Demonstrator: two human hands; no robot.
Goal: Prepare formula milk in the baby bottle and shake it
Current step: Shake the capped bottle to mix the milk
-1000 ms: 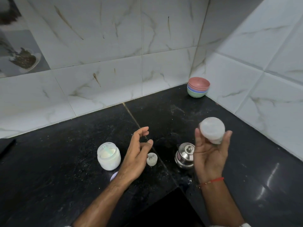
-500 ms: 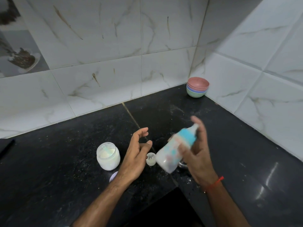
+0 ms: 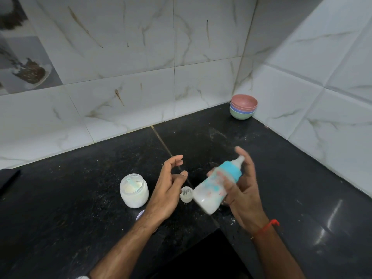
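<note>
My right hand [image 3: 244,195] grips a baby bottle [image 3: 213,190] full of white milk, with a blue collar and a clear teat. The bottle is tilted, teat up and to the right, base down-left, and motion-blurred. My left hand [image 3: 168,190] hovers empty beside it, fingers loosely curled and apart, above the black counter [image 3: 80,208]. An open jar of white formula powder [image 3: 134,190] with a pale scoop inside stands left of my left hand. A small clear bottle cap [image 3: 186,194] sits on the counter between my hands.
A stack of coloured bowls [image 3: 243,106] stands in the far corner against the tiled walls. A small round lid [image 3: 140,215] peeks out under my left wrist. A dark gap [image 3: 201,256] opens in the counter front between my arms.
A second ago the bottle's base pointed up at me in my raised right hand. It has swung down to a tilt, hiding the steel pot behind it. My left hand stayed put.
</note>
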